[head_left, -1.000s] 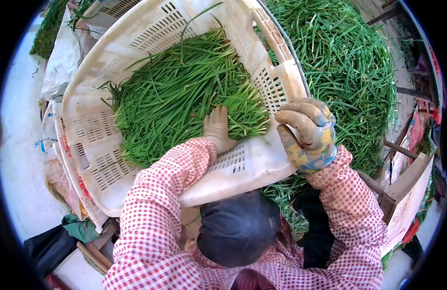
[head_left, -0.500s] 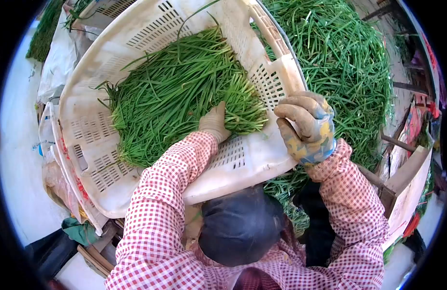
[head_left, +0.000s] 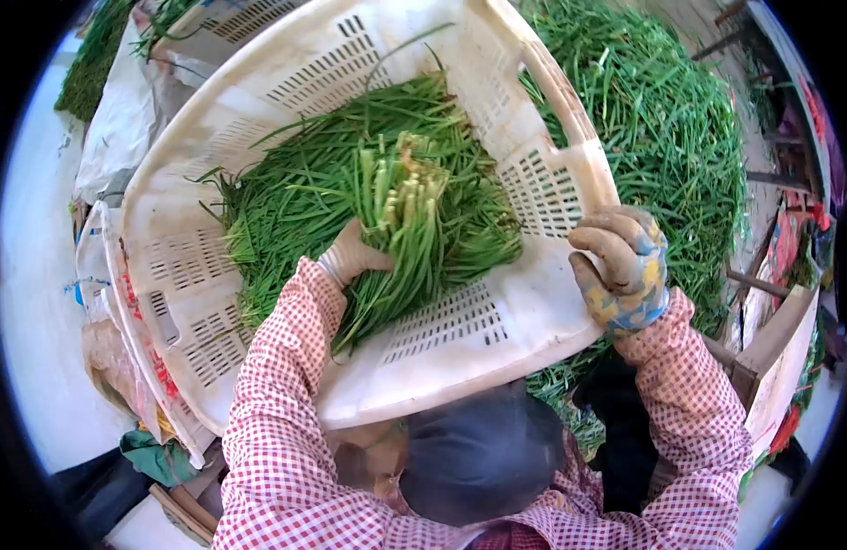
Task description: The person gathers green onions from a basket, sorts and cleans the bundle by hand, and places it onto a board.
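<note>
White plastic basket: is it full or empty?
Partly full: long green stalks lie inside the white plastic basket, but much of its slotted wall shows bare.

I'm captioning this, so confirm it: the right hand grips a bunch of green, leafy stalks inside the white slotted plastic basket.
Wrong hand: the head view shows the left hand gripping the bunch of green, leafy stalks inside the white slotted plastic basket.

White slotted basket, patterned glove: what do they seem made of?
White slotted basket: probably moulded plastic, smooth but stained, judging by its regular slots and rounded rim. Blue-and-yellow patterned glove: perhaps fabric, matt and soiled, from its mottled print; possibly rubber-coated.
</note>
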The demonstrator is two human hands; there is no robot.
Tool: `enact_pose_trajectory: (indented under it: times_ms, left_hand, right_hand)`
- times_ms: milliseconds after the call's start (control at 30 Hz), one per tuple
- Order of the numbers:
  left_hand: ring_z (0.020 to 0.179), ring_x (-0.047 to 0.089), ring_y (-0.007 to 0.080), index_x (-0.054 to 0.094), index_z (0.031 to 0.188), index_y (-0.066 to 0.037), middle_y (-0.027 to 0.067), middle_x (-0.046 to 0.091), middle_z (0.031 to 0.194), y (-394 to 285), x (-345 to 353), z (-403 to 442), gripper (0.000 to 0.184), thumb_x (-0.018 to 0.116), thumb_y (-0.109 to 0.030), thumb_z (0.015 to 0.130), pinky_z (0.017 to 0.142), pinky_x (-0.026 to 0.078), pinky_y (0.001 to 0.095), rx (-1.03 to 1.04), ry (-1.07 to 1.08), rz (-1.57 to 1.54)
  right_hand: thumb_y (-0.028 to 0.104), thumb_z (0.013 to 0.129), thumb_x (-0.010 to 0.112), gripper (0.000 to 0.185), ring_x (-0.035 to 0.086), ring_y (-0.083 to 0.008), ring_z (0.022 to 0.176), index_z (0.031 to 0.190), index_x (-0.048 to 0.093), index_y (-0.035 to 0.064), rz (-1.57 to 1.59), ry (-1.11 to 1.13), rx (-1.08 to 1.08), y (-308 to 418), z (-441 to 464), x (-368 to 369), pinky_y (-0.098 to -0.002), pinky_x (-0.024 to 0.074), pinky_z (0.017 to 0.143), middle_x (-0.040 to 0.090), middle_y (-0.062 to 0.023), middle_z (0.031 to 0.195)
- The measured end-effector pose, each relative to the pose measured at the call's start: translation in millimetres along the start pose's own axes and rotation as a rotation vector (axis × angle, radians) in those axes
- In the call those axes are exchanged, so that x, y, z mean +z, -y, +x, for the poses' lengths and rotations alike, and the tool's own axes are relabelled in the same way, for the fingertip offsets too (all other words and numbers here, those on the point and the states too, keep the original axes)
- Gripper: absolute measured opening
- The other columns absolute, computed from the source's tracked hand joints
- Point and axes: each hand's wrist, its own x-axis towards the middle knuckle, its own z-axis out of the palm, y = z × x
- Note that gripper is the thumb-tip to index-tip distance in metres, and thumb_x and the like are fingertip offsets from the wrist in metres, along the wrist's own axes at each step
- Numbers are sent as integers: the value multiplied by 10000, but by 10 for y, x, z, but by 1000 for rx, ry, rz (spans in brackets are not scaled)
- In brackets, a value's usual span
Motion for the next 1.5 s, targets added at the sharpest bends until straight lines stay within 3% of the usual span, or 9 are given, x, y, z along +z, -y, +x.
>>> enact_pose_trajectory:
  times_ms: [200, 267, 400, 533, 733, 867, 1067, 1300, 1500]
  left_hand:
    - [1035, 570, 184, 564, 1222, -70, 38, 630, 1142, 195, -450, -44, 744, 867, -96, 543, 963, 437, 345, 449, 52, 27]
    - [1040, 568, 183, 564, 1226, -76, 35, 629, 1142, 168, -500, -190, 751, 875, -116, 543, 962, 437, 349, 511, 120, -123]
    - [1097, 543, 194, 554, 1259, -98, 39, 609, 1190, 285, -486, -138, 792, 896, -207, 553, 989, 422, 366, 770, 191, -37]
    - [1180, 489, 225, 530, 1299, -129, 56, 548, 1290, 163, -160, 156, 849, 901, -247, 545, 1048, 369, 407, 1131, 124, -100]
    - [1227, 437, 231, 361, 1387, -96, 67, 457, 1365, -20, 41, 84, 989, 882, -202, 553, 1089, 307, 380, 389, 234, -96]
    - [1277, 384, 216, 180, 1461, -76, 87, 419, 1393, -456, 40, -216, 1135, 858, -216, 561, 1111, 255, 369, 201, 122, 18]
    - [1249, 405, 194, 24, 1491, -59, 84, 384, 1410, -557, 12, -434, 1208, 819, -40, 581, 1074, 302, 330, 223, 170, -355]
    - [1288, 386, 268, -65, 1478, -75, 170, 373, 1411, -630, 519, -267, 1396, 917, -235, 499, 1087, 297, 348, 253, -154, -224]
    - [1247, 419, 217, -10, 1464, -77, 92, 414, 1364, -661, 246, -159, 1340, 908, -164, 492, 1061, 337, 354, 313, -119, -598]
  right_hand:
    - [210, 821, 660, 348, 588, -332, 984, 1118, 572, 51, 172, 86, 244, 430, 540, 449, -404, 482, 861, 607, -152, 1077]
    - [369, 902, 580, 493, 555, -299, 1083, 1231, 498, 11, 669, 13, 813, 407, 902, 695, -379, 449, 929, 559, -170, 1209]
    - [461, 908, 556, 556, 552, -250, 1108, 1221, 535, 2, 719, -198, 672, 144, 1188, 1329, -361, 429, 956, 564, -145, 1229]
    - [580, 849, 564, 693, 552, -276, 1099, 1298, 488, 58, 1647, -147, 1096, 78, 1090, 1725, -371, 457, 953, 555, -137, 1244]
    - [494, 899, 519, 577, 418, -177, 1271, 1312, 530, 91, 1797, 124, 1077, -314, 877, 1954, -322, 295, 1079, 506, -83, 1336]
    - [405, 880, 600, 476, 599, -201, 1028, 1242, 548, 100, 1544, 108, 1022, -423, 805, 2110, -371, 516, 866, 570, -86, 1218]
    - [400, 877, 582, 530, 454, -214, 1235, 1289, 536, 70, 1223, 100, 1090, -189, 912, 2024, -327, 317, 1050, 504, -105, 1338]
    - [360, 916, 534, 377, 590, -187, 897, 1149, 577, 66, 949, 225, 852, -87, 898, 2216, -304, 483, 768, 590, -105, 1118]
    - [744, 786, 490, 991, 443, -291, 1237, 1468, 225, 76, 1625, 233, 843, 68, 968, 1859, -384, 336, 1061, 463, -164, 1338]
